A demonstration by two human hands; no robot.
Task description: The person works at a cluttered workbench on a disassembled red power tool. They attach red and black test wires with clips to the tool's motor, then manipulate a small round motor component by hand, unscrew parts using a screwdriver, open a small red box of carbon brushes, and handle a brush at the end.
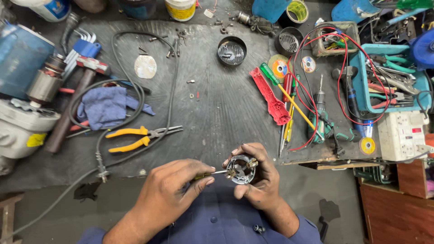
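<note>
I am watching the right hand (255, 178) curling its fingers (266, 162) around a small round metal housing (242, 169); the thumb and fingertips are clamping it at the rim, with its open face turned up toward the camera. The housing is sitting inside the curl of those fingers, just above the blue shirt (217, 217).

The left hand (174, 190) is closing its fingers (199, 183) together on the yellow handle of a thin screwdriver (217, 173). The shaft is running out from the left fingertips to the right, and its tip is touching the fittings inside the housing, between the two hands.

Moving outward from the left fingers, yellow-handled pliers (135, 138) are lying beyond them on the dark rubber mat (217, 104), with a black cable (135, 90) looping past them and around a blue cloth (106, 106). Farther out on that side, a motor armature (45, 83) is resting near a set of hex keys (79, 45).

Beyond the right fingers, a red plastic tool (271, 97) and a green-handled screwdriver (282, 92) are lying side by side, with red wires (343, 86) trailing over a soldering tool (320, 115). Farthest out to that side, a teal tray (361, 86) is holding pliers, and a white socket box (400, 135) is sitting just below it. A round black grille cap (231, 51) is lying well apart, straight ahead of both hands.
</note>
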